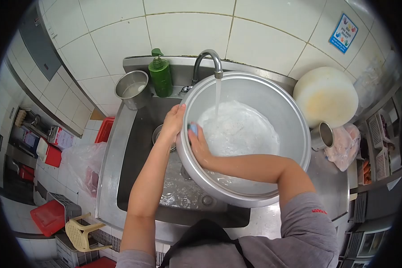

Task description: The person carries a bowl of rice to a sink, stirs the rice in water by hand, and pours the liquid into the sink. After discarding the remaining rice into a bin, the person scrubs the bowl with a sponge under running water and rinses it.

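A big silver metal basin (295, 134) rests tilted over the right part of the sink. Foamy water (241, 129) covers its bottom, and a stream from the curved faucet (218, 67) runs into it. My left hand (173, 121) grips the basin's left rim from outside. Inside the basin, my right hand (200, 147) presses a small blue sponge (193, 128) against the left wall, its fingers wrapped round it. Part of the sponge is hidden by the fingers.
Left of the faucet stand a green pump bottle (161, 78) and a metal pot (133, 89). Shallow water lies in the steel sink (178, 192). At right are a round whitish board (326, 96), a metal cup (322, 135) and a plastic bag (344, 147).
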`<state>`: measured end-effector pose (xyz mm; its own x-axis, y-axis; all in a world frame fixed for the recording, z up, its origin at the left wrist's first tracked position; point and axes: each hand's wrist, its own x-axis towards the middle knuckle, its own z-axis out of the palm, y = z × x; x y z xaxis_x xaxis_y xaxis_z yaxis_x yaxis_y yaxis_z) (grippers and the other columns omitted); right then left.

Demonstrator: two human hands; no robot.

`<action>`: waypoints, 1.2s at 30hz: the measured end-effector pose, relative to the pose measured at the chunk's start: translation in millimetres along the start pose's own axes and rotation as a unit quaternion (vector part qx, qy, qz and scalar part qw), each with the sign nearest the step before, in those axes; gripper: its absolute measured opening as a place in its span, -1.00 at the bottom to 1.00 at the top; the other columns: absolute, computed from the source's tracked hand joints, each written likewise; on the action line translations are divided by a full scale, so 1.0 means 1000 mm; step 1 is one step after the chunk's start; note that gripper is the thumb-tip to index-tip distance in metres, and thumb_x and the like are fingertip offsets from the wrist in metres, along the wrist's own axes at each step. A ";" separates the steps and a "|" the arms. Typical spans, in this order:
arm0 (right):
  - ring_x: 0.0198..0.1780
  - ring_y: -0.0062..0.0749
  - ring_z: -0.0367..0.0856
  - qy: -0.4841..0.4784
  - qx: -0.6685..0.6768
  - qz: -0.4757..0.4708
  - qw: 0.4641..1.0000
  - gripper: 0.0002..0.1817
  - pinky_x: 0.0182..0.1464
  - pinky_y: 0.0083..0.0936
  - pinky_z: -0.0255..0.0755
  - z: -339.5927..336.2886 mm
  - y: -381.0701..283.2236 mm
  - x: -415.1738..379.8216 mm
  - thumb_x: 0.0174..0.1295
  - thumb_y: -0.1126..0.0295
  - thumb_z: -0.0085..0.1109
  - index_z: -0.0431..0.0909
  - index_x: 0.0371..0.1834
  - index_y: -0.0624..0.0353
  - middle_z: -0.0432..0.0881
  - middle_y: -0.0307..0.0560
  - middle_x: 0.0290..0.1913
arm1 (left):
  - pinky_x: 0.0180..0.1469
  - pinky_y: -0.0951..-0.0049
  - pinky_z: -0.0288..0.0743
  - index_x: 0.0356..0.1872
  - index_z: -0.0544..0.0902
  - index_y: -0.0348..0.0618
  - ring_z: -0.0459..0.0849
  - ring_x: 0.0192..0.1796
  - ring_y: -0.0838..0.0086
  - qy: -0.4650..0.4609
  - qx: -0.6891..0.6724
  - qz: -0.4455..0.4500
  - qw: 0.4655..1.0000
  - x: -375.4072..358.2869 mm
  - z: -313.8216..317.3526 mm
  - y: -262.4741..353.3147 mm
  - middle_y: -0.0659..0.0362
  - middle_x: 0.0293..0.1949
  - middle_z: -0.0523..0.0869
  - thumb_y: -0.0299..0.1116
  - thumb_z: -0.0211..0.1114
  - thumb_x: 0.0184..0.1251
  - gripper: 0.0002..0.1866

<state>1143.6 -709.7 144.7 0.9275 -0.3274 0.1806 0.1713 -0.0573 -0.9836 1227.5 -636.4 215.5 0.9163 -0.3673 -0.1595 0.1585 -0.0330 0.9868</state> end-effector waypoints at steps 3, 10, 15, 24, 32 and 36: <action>0.19 0.14 0.19 0.072 -0.091 -0.016 0.993 -0.51 0.23 -0.21 0.02 -0.005 0.018 0.017 0.25 0.22 -0.17 0.19 0.12 0.40 0.25 0.35 0.13 | -0.10 0.46 0.39 -0.02 0.43 -0.37 0.55 -0.15 0.34 -0.007 -0.013 0.009 1.000 -0.008 0.007 -0.002 -0.03 -0.18 0.59 -0.16 0.08 0.26 -0.55; 0.15 0.16 0.20 0.457 -0.273 0.028 0.846 -0.45 0.18 -0.16 0.08 -0.069 0.041 0.124 0.25 0.15 -0.17 0.15 0.16 0.38 0.23 0.35 0.13 | -0.11 0.41 0.41 -0.08 0.43 -0.31 0.55 -0.16 0.41 -0.019 -0.014 0.031 0.999 -0.108 0.027 -0.023 0.05 -0.23 0.58 -0.16 0.15 0.21 -0.58; 0.24 0.04 0.13 -0.008 -0.196 -0.049 0.979 -0.49 0.28 -0.29 -0.03 -0.061 0.040 -0.006 0.29 0.20 -0.24 0.12 0.22 0.30 0.20 0.30 0.18 | -0.42 0.47 0.44 -0.30 0.51 -0.27 0.53 -0.41 0.53 -0.067 -0.157 -0.103 0.980 -0.020 0.024 -0.040 0.17 -0.42 0.57 -0.01 0.19 0.14 -0.56; 0.19 0.09 0.15 0.250 -0.213 0.013 0.944 -0.46 0.22 -0.22 0.01 -0.079 0.032 0.053 0.27 0.19 -0.18 0.11 0.20 0.37 0.21 0.32 0.15 | -0.20 0.45 0.39 -0.19 0.42 -0.33 0.52 -0.24 0.45 -0.012 -0.097 0.002 0.995 -0.070 0.067 -0.012 0.03 -0.30 0.57 -0.21 0.17 0.20 -0.65; 0.17 0.00 0.23 -0.035 -0.150 0.016 0.988 -0.44 0.21 -0.28 0.05 -0.069 0.005 -0.027 0.29 0.10 -0.24 0.16 0.17 0.37 0.30 0.28 0.09 | -0.21 0.49 0.42 -0.14 0.40 -0.35 0.55 -0.25 0.45 -0.003 -0.077 0.018 0.997 -0.045 0.053 -0.010 0.02 -0.23 0.57 -0.29 0.15 0.21 -0.67; 0.22 -0.10 0.18 -0.334 -0.087 0.140 0.928 -0.46 0.25 -0.37 0.01 -0.117 -0.056 -0.086 0.31 0.11 -0.29 0.13 0.19 0.33 0.26 0.20 0.13 | -0.20 0.51 0.43 -0.12 0.40 -0.39 0.55 -0.26 0.47 -0.010 -0.141 -0.019 0.990 -0.043 0.043 0.000 0.03 -0.26 0.58 -0.29 0.18 0.19 -0.63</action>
<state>1015.6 -788.8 183.5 0.9365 0.3021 -0.1781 -0.1103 -0.2284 -0.9673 1172.2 -660.1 223.9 0.9006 -0.3895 -0.1928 0.2919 0.2132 0.9324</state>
